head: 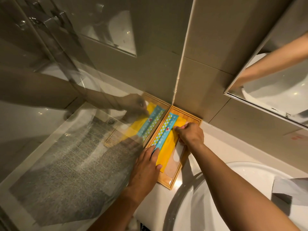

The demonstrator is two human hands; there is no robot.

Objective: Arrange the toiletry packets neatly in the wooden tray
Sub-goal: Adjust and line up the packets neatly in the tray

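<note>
A wooden tray (pixel 191 117) lies on the white counter, pushed into the corner between a glass panel and the tiled wall. Inside it a long blue packet (pixel 164 132) with white dots lies along the left side, over a yellow packet (pixel 167 151). A clear packet (pixel 178 153) lies along the tray's right side. My left hand (pixel 146 169) rests flat at the near left end, its fingertips pressing on the blue packet's end and the yellow packet. My right hand (pixel 191 135) is curled, its fingertips pinching down on the packets near the tray's middle.
The glass shower panel (pixel 83 130) stands directly left of the tray and mirrors it. A white basin (pixel 233 197) sits at the near right, with folded white paper (pixel 290 189) on its rim. A mirror cabinet (pixel 275 72) hangs above right.
</note>
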